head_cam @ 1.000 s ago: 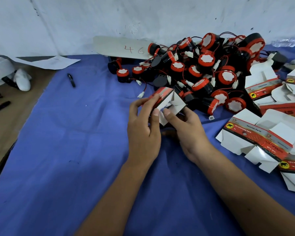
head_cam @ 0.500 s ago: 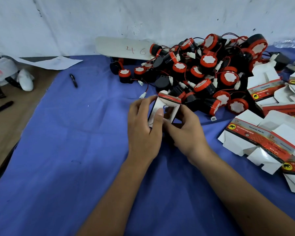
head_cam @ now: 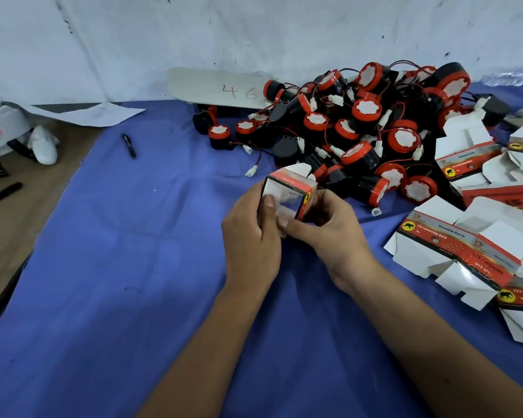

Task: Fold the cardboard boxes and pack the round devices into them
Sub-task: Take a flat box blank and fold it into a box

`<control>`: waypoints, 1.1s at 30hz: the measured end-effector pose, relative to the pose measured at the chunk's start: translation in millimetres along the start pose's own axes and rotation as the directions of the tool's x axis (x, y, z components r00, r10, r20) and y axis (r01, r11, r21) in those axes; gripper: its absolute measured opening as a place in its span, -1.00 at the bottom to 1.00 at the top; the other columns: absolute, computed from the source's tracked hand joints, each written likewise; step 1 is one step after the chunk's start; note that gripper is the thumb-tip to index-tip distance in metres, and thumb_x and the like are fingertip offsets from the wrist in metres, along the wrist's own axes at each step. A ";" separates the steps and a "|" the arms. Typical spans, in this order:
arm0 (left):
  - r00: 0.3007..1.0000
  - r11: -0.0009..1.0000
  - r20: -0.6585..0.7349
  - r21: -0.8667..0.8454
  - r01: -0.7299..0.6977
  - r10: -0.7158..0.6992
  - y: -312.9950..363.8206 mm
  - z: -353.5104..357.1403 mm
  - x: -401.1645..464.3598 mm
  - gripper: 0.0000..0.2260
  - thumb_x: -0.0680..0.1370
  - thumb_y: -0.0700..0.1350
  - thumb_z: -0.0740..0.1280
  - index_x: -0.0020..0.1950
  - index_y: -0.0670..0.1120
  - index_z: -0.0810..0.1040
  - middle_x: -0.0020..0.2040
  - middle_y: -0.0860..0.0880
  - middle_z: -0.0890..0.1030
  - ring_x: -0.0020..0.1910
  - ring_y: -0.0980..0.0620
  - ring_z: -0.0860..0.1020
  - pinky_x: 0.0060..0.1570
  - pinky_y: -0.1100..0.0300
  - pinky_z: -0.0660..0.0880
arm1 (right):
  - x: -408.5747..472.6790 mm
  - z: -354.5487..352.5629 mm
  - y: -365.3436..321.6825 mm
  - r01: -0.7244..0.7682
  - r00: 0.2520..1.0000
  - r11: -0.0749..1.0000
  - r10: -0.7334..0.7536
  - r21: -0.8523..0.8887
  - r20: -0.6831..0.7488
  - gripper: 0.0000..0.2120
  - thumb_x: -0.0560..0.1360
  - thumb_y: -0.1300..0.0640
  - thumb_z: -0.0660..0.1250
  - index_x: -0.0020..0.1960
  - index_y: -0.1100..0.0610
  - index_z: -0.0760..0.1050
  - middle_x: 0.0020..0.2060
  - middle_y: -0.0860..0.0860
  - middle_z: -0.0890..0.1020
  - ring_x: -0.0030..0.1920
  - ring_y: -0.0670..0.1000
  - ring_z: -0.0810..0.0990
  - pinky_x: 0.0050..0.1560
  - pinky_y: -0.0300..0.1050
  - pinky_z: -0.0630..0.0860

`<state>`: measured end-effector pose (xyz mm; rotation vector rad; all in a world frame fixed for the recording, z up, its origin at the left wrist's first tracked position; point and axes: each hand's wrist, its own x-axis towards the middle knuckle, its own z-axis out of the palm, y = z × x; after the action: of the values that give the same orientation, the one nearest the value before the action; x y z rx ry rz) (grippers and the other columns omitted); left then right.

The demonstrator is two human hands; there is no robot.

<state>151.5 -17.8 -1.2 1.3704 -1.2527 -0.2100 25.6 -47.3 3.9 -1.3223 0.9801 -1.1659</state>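
Observation:
A small red-and-white cardboard box [head_cam: 287, 188] stands opened into a square tube over the blue cloth, its open end towards me. My left hand [head_cam: 251, 236] grips its left side, thumb on the front edge. My right hand [head_cam: 326, 230] grips its right side, thumb across the lower edge. Behind lies a pile of round black-and-red devices [head_cam: 363, 131] with red wires and white plugs. Several flat unfolded boxes [head_cam: 459, 248] lie at the right.
A blue cloth [head_cam: 118, 267] covers the table; bare brown tabletop [head_cam: 6, 212] shows at the left. A black pen [head_cam: 129, 145] lies on the cloth. A white card marked 46 [head_cam: 218, 89] leans by the wall. White paper [head_cam: 94, 113] lies at the back left.
The box has been turned and squared up from a half-flattened shape into an open tube. Both hands shifted their grip slightly and stayed in the same place.

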 end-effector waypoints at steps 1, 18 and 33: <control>1.000 1.000 -0.001 -0.008 0.007 -0.007 -0.2 -0.5 0.0 -0.77 0.72 -0.17 0.21 0.24 -0.08 0.64 -0.05 0.10 0.69 -0.07 0.16 0.63 -0.11 0.43 0.44 | -0.2 0.4 -0.4 -0.003 1.000 1.000 0.003 -0.021 0.010 -0.68 0.39 0.22 0.62 0.03 0.19 0.55 -0.04 0.11 0.72 0.04 0.11 0.70 0.11 0.02 0.66; 1.000 1.000 0.005 0.001 0.016 -0.016 -3.1 1.5 -1.1 -0.70 0.68 -0.06 0.16 0.12 -0.13 0.66 -0.12 0.11 0.63 -0.13 0.16 0.55 -0.09 0.31 0.42 | 3.8 -11.0 1.1 -0.023 0.997 0.996 0.017 0.086 0.069 -0.76 0.49 0.31 0.48 0.13 0.11 0.67 0.00 0.06 0.75 0.03 0.06 0.73 -0.08 -0.22 0.59; 0.997 0.997 0.050 -0.053 0.058 -0.055 -0.1 2.2 -1.0 -0.68 0.67 -0.05 0.21 0.33 -0.03 0.65 0.12 0.10 0.67 0.13 0.22 0.59 0.08 0.46 0.43 | 6.7 -16.7 4.4 -0.119 0.983 0.943 0.067 0.310 0.173 -0.57 0.42 0.36 0.44 0.29 0.24 0.58 0.16 0.27 0.68 0.22 0.32 0.64 0.29 0.20 0.56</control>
<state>149.5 -18.4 -2.5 1.3621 -1.2406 -0.3158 10.8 -57.4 -0.5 -1.0789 0.6951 -1.0757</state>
